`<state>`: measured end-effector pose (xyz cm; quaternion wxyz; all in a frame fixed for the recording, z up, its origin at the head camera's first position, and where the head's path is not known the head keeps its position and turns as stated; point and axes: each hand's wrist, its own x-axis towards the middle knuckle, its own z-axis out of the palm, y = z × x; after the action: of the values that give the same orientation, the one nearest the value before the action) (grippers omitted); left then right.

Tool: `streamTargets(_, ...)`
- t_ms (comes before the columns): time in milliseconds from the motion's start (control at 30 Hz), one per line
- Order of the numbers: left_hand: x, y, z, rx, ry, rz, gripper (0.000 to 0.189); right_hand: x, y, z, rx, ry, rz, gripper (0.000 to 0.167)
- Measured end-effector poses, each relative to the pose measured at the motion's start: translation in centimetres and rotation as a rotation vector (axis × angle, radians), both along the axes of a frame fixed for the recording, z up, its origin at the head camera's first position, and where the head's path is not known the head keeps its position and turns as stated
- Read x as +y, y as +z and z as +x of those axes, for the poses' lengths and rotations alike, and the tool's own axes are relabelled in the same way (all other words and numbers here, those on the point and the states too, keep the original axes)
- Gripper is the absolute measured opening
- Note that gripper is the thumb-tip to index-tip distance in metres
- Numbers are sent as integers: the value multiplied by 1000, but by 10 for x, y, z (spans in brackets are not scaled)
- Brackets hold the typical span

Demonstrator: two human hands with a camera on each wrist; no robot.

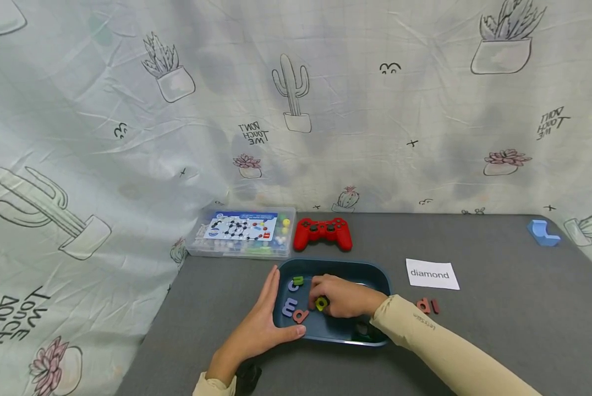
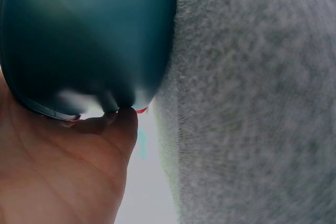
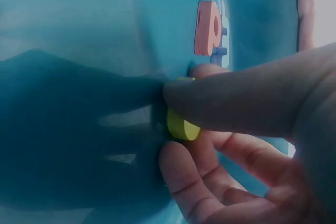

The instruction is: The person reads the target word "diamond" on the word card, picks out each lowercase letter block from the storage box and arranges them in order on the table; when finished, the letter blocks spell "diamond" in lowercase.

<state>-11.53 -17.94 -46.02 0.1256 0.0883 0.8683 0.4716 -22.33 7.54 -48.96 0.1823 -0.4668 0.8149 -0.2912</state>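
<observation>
A dark teal tray [image 1: 333,265] holds several small letters on its left side: a purple c [image 1: 292,286], a green letter [image 1: 298,280], a purple m [image 1: 289,307] and an orange-red letter [image 1: 300,315]. Inside the tray, my right hand [image 1: 343,296] pinches a yellow letter [image 3: 184,127] between thumb and fingers, close over the tray floor. In the right wrist view the thumb covers part of that letter. My left hand [image 1: 256,324] spans the tray's near left corner, fingers straight along the left wall and thumb at the front rim.
Right of the tray, a white card [image 1: 432,274] reads "diamond". Just below it lie a red-brown d [image 1: 423,306] and a straight red-brown letter [image 1: 435,306]. Behind the tray are a clear plastic case [image 1: 241,231] and a red game controller [image 1: 323,234]. A blue block [image 1: 543,233] sits far right.
</observation>
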Motion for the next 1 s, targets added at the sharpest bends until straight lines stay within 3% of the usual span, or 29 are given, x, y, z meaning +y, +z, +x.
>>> streamTargets(233, -2, 0, -1, 25, -5, 1, 127, -2, -17, -11, 20, 14, -6, 32)
streamTargets(467, -2, -1, 0, -1, 3, -9, 127, -4, 45, 21, -5, 16, -48, 21)
streamTargets(600, -1, -2, 1, -10, 1, -14, 128, -2, 65, 33, -33, 26, -69, 18)
streamTargets(1000, 0, 0, -1, -5, 4, -14, 128, 23, 88, 41, -157, -10, -234, 17)
